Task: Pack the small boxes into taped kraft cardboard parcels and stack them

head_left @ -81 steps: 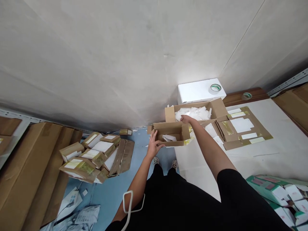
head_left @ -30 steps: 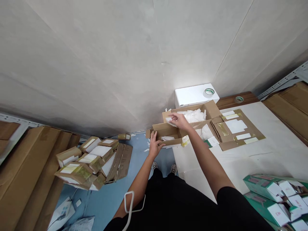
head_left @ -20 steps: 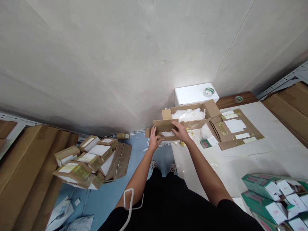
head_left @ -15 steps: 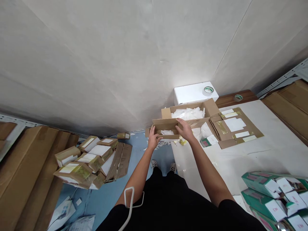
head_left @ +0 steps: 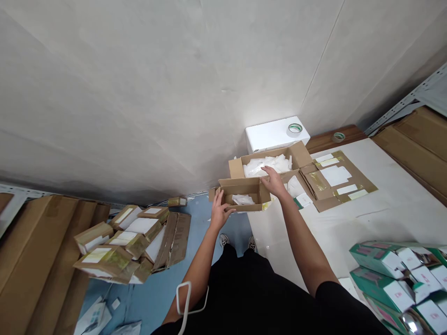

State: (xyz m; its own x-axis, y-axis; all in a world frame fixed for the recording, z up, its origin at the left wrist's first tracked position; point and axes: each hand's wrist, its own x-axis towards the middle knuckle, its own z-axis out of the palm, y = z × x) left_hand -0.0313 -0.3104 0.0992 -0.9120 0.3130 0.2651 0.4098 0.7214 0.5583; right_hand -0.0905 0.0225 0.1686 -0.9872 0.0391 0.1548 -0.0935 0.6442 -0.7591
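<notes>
Left grip [head_left: 219, 215] clasps small box [head_left: 240, 190]; right grip [head_left: 274, 183] unconfirmed

Fingers of the left grip lie over the box's left end while the thumb runs along the near wall, a hold that appears meant to steady the box. At the opposite end, the right grip has its index finger raised clear; whether the remaining fingers clasp the box or merely touch it cannot be confirmed.

The small box is held mouth upward, presumably so that the white packet [head_left: 243, 199] on its bottom lies contained and in plain sight. It sits mostly past the left edge of the bench [head_left: 324, 239], above the blue floor [head_left: 197, 232]; any support beneath its right end is hidden.

Just beyond stands a larger carton [head_left: 301, 156], flaps spread, holding a heap of white packets [head_left: 270, 164]; its position seems chosen for easy reach. To its right, flattened cardboard [head_left: 363, 181] lies on the bench. Farther back, a white box [head_left: 267, 138] near the wall [head_left: 209, 93] carries a tape roll [head_left: 294, 134], apparently parked out of the way.
</notes>
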